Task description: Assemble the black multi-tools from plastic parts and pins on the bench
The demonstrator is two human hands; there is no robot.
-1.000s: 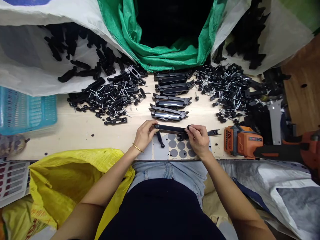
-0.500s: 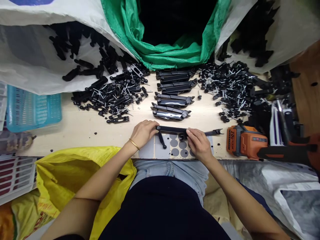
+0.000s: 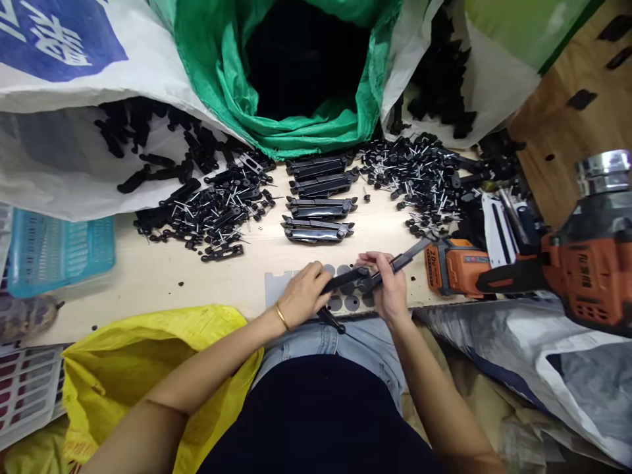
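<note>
Both hands hold a jointed black plastic arm low over the table's front edge. My left hand is closed round the left end of its long bar, and a short link hangs out below those fingers. My right hand grips the right part, a narrow bar pointing up and right. The joint between the two bars lies by my right fingers; its details are too small to tell. Beneath is a grey sheet with round grey spots. Several similar folded black arms lie stacked in a column beyond.
Black parts with metal pins lie heaped at left and right. An orange power drill rests at right. Behind stands a green sack; a blue basket is at left, a yellow sack below the table edge.
The arm has come nearer my body and tilted: its right bar now points up and right. My left hand has moved right and down. The view has shifted, showing more of the drill.
</note>
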